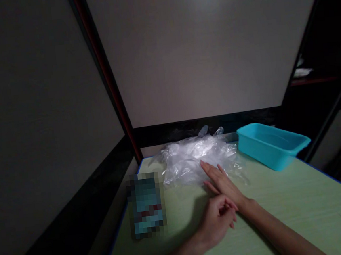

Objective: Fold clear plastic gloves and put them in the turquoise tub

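A pile of clear, crinkled plastic bags (192,161) lies at the back of the table. My right hand (223,182) reaches toward it with fingers stretched out; the fingertips overlap its front edge in view, and I cannot tell whether they touch. Close in front of the right wrist, my left hand (215,220) has its fingers loosely curled, with nothing visible in them. The two hands overlap in view, and contact between them cannot be made out.
A turquoise plastic basin (260,150) stands at the table's back right. On the left, a blurred-out, pixelated item (147,207) lies near the edge of the pale green table (288,208). Behind the table rises a light panel (196,60) in a dark frame.
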The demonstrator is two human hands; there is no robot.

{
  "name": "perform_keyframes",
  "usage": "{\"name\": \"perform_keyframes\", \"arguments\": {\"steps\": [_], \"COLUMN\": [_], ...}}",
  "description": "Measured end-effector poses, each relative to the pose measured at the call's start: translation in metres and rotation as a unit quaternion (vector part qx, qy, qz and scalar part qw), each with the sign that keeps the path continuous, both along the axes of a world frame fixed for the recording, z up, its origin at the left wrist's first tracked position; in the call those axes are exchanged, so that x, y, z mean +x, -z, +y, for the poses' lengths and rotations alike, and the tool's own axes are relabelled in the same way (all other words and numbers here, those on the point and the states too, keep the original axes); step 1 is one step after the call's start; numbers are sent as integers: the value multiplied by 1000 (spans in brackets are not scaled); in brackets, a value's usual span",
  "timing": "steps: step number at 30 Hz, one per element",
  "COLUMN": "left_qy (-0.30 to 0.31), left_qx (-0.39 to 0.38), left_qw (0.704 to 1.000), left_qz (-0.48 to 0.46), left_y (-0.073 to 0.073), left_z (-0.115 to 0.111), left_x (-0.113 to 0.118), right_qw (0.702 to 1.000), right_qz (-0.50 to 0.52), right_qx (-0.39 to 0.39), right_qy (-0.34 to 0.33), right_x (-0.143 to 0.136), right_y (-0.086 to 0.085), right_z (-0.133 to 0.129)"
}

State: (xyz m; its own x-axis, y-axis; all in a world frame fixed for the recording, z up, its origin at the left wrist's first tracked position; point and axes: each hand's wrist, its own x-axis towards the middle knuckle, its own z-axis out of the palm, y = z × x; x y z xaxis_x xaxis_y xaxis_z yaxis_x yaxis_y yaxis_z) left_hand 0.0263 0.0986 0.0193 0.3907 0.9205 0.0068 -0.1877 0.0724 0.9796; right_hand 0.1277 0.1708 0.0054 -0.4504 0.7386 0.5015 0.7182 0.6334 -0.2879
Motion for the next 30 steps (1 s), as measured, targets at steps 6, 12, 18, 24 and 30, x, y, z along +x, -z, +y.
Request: {"name": "perform_keyframes", "arguments": {"steps": [6,12,18,24,30], "left_qy": [-74,-122,-103,-103,-64], "left_qx": [-18,-89,-195,-223,-239], "left_qw": [993,972,949,930,924], "left_qz": [-89,-177,-226,-275,-292], "left_y": [-2,2,1,0,1], "left_z": [8,19,32,44,54], "left_x": [-5,-8,-15,-25,-43], "right_qw": [994,982,979,984,978], "right_qz": [98,138,118,58,-68], "right_qx": [52,121,164,168,85], "right_qy": [21,43,29,-31,-181], "right_x": [9,14,18,17,1], "right_y": [-4,-7,-12,-22,-48], "right_z": [-3,-5,-11,-21,-44]}}
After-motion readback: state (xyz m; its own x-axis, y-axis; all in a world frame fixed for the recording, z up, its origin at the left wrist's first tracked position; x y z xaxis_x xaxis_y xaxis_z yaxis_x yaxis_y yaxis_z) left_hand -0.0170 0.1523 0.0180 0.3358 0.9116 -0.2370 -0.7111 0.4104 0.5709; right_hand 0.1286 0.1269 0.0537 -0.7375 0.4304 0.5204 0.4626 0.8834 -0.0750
